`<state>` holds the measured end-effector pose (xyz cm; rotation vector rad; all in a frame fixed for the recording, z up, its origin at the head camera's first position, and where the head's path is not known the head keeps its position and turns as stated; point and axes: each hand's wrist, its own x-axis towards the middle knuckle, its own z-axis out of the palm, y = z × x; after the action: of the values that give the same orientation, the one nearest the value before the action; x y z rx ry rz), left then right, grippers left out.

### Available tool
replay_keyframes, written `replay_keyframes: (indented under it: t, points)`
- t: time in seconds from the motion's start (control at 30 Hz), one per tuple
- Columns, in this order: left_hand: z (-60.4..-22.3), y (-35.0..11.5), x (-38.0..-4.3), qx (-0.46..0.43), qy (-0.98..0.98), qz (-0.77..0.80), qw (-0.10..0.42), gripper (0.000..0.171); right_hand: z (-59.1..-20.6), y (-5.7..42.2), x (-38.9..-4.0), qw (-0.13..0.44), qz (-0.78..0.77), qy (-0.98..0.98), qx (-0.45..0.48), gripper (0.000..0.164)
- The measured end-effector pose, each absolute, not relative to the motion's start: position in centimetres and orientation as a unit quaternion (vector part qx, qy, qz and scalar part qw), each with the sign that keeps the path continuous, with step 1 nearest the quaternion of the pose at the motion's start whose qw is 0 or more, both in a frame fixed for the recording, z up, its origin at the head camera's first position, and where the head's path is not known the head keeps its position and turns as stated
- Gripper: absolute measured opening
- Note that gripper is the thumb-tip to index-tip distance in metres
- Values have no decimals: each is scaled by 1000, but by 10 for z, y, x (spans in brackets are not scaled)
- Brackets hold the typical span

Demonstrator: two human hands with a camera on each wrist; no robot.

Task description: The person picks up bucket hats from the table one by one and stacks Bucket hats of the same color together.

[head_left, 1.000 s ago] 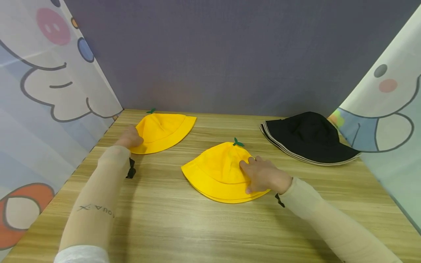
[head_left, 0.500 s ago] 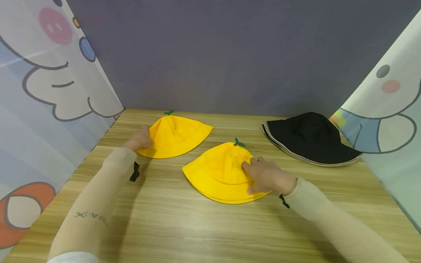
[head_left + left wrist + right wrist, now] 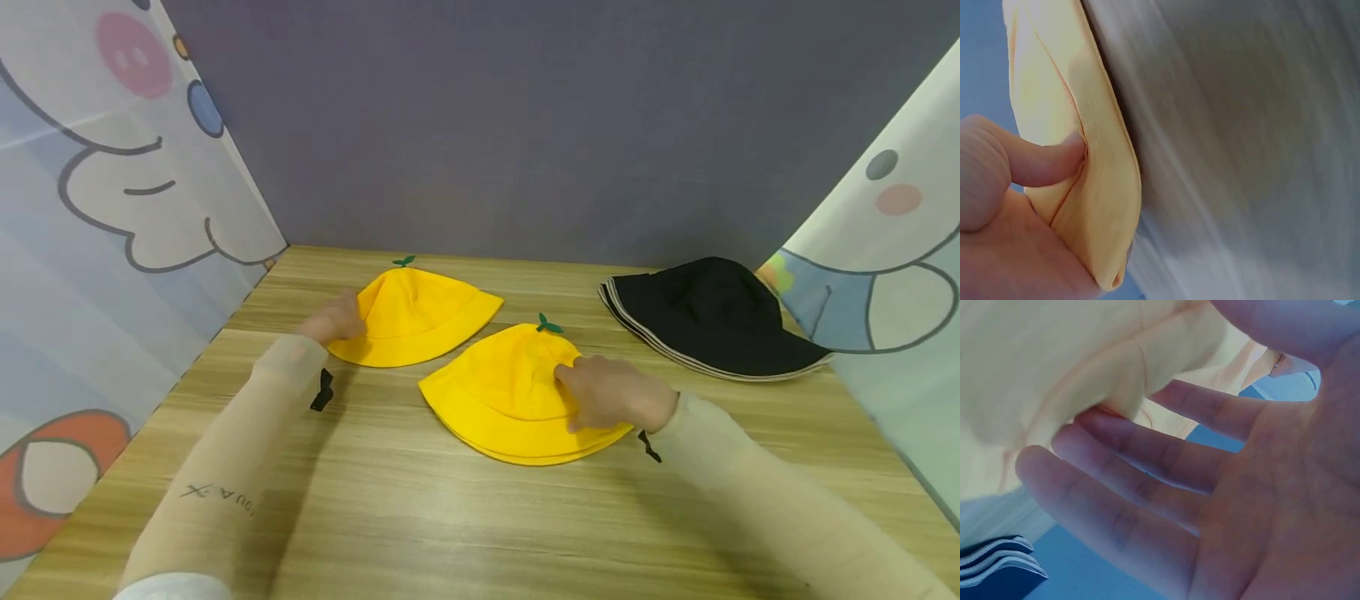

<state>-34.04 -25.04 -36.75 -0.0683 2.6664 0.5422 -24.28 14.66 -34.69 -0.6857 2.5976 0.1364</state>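
Two yellow bucket hats with green sprouts on top lie on the table. In the head view my left hand (image 3: 335,317) pinches the left edge of the farther yellow bucket hat (image 3: 423,312). The left wrist view has the thumb (image 3: 1054,161) pressed on that hat's seam above the brim (image 3: 1107,156), the other fingers mostly hidden. At the right side of the nearer yellow bucket hat (image 3: 502,383), my right hand (image 3: 611,392) touches the cloth. Its fingers (image 3: 1141,462) are nearly straight against the fabric in the right wrist view, thumb spread apart. A doubled brim edge shows on this hat.
Black bucket hats (image 3: 712,321) with pale trim, several brims stacked, lie at the back right of the wooden table (image 3: 420,525). A grey panel (image 3: 480,125) rises behind, with cartoon-printed curtains (image 3: 135,200) at both sides.
My left hand has slid the farther yellow bucket hat rightward and slightly nearer, up close to the other one. The right hand has stayed at the nearer hat, its fingers now drawn closer together.
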Motion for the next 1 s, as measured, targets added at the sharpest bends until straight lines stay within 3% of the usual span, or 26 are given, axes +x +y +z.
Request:
replay_keyframes:
  t: [0.27,0.43,0.77,1.0]
  points:
    - [-367,-238,-340,-31,954,215,209,63,-328,135,-259,262,57,934,-238,66]
    - [-366,-236,-343,-47,958,194,208,61,-313,125,-269,256,35,937,-237,61]
    - [-367,-240,-340,-51,956,201,208,60,-307,91,-301,184,-44,953,-235,51]
    - [-365,-233,-338,-61,955,202,209,59,-311,76,-323,145,-84,958,-233,53]
